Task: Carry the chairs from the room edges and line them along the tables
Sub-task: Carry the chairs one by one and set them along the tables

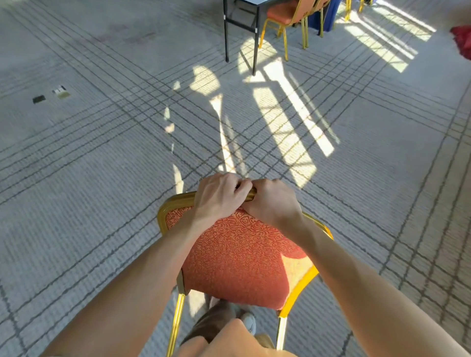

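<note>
Here, left hand [219, 196] and right hand [273, 201] both clench the chair [238, 257] by its top rail; open carpet [122, 158] lies between chair and table [255, 3].

Nothing readable right now: my chair [237, 254] shows only a swirl pattern, and the floor plates [60, 91] at ten o'clock are too blurred to tell

Hard daylight comes in from the far right, laying bright, almost blown-out bars across the carpet [102, 216] below the table [258, 3]. Its legs throw thin dark shadows toward the camera. 1 sunlit patch glows on the chair [229, 260] seat. Carpet lines bow near the frame edges; the left side is smeared by blur.
</note>
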A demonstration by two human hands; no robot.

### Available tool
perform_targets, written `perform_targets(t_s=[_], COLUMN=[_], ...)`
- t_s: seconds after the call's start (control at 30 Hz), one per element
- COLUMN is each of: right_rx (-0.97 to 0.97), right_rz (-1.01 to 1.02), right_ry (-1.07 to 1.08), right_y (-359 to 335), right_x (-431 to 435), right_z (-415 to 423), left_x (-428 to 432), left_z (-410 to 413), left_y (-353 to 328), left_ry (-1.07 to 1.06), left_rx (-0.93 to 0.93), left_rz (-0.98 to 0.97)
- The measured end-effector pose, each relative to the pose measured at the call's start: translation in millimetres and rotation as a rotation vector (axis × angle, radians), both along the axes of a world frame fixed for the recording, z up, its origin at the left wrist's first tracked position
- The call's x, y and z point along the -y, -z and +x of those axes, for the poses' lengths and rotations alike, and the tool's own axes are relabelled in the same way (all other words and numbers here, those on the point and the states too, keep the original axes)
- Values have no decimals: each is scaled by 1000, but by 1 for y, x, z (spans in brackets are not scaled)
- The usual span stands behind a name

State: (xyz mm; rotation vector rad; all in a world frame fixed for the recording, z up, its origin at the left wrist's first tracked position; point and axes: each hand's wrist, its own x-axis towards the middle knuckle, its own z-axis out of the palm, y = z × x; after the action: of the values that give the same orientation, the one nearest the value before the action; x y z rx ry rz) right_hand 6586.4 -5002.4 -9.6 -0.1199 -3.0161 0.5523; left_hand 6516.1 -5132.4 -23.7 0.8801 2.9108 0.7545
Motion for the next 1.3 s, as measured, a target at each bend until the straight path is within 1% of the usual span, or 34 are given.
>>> perform_targets(t_s=[0.13, 0.27, 0.37, 0.47, 0.53, 0.63, 0.67, 0.73, 0.77, 0.8, 0.83, 0.9, 0.93, 1.03, 1.17, 1.23, 1.3], right_rx=[49, 99, 180, 257, 250, 203, 192, 195, 208, 213, 214, 235, 247, 309, 356, 347, 333], right_rz=[-32, 15, 77, 110, 148, 157, 108, -113, -181, -184, -86, 192, 244, 291, 261, 271, 275], right_ry=[-9, -29, -24, -75, -70, -8, 13, 54, 51, 44, 40, 34, 16, -30, -28, -44, -49], right_y=[2, 8, 13, 2, -9, -27, -30, -29, -28, -26, -22, -19, -17, 1, 27, 32, 31], right_x=[-30, -65, -95, -117, -134, -156, -161, -172, -174, -179, -185, -198, -202, -218, -254, -278, -302], right_z=[-46, -101, -151, -185, -209, -246, -255, -276, -281, -288, -293, -298, -299, -312, -347, -372, -394], left_x=[-33, -71, -101, -125, -141, -164, -169, -184, -188, -193, -198, -207, -211, -228, -256, -278, -298], left_z=[-43, -99, -147, -182, -206, -247, -257, -277, -281, -288, -293, -300, -304, -316, -346, -369, -390], left_y=[2, 12, 20, 18, 7, -12, -18, -28, -29, -31, -29, -19, -12, 8, 27, 31, 28], left_ry=[-42, -44, 3, 74, 95, 120, 123, 138, 143, 150, 154, 163, 171, 215, 272, 320, 354], left_rx=[-13, 5, 15, -7, -5, -57, -65, -81, -79, -75, -59, -6, 24, 102, 130, 108, 32], left_rz=[-86, -140, -130, -133, -119, -59, -41, -23, -22, -21, -29, -54, -74, -142, -159, -180, -195])
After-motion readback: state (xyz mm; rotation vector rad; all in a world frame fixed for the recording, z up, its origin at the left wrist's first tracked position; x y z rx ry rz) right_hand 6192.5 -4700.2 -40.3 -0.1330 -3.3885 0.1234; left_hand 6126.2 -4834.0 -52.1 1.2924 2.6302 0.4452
